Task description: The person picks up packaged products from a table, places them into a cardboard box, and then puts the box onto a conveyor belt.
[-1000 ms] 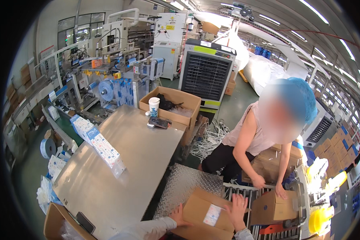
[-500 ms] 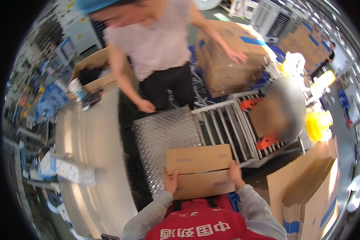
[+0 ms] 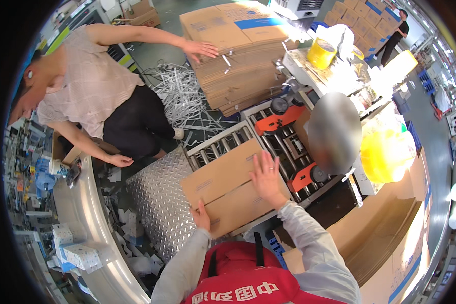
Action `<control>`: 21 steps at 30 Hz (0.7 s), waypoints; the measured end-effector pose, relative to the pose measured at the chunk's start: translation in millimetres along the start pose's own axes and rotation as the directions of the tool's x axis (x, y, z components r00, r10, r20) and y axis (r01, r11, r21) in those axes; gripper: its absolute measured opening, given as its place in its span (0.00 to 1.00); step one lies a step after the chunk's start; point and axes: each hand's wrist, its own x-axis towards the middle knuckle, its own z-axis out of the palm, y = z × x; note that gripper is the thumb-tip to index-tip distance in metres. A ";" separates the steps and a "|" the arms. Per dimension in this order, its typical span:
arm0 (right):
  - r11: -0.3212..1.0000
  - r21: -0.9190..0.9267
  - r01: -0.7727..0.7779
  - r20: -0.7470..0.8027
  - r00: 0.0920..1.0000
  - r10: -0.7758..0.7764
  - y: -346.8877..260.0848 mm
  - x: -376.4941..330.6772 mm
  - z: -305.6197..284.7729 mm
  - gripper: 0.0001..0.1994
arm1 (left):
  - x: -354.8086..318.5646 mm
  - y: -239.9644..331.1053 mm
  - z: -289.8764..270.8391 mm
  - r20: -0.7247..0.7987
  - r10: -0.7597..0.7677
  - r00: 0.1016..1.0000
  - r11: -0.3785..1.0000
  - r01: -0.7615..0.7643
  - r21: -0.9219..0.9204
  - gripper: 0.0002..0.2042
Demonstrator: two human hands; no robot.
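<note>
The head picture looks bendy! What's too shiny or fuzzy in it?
All in the head view: the table curves and has glare; the yellow roll looks washed out; a grey oval is too blurred to identify; the near box looks fairly sharp.

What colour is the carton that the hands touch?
The carton is brown, shown best in the head view.

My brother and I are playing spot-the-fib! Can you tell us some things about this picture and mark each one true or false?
1. The left hand and right hand both touch the cardboard box. True.
2. The box's top stands wide open. False: its flaps lie folded down.
3. The tangled strips are red. False: the strips are white.
4. A co-worker's hand is at the stack of flattened cardboard. True.
5. The metal plate is smooth. False: the plate has a raised pattern.
</note>
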 end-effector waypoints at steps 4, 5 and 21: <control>0.992 0.084 0.091 0.011 0.996 -0.092 0.9 25.7 -9.0 0.38 | 8.9 21.5 76.9 -0.016 0.117 0.993 0.991 -0.115 0.065 0.31; 0.991 0.109 0.072 0.014 0.997 -0.074 8.4 31.0 -11.6 0.39 | 14.2 43.0 87.7 -0.006 0.165 0.986 0.979 -0.163 0.125 0.31; 0.986 0.162 0.039 -0.150 0.989 -0.014 65.4 69.7 -23.0 0.34 | 29.6 94.9 150.0 0.212 0.107 0.971 0.992 -0.120 0.050 0.34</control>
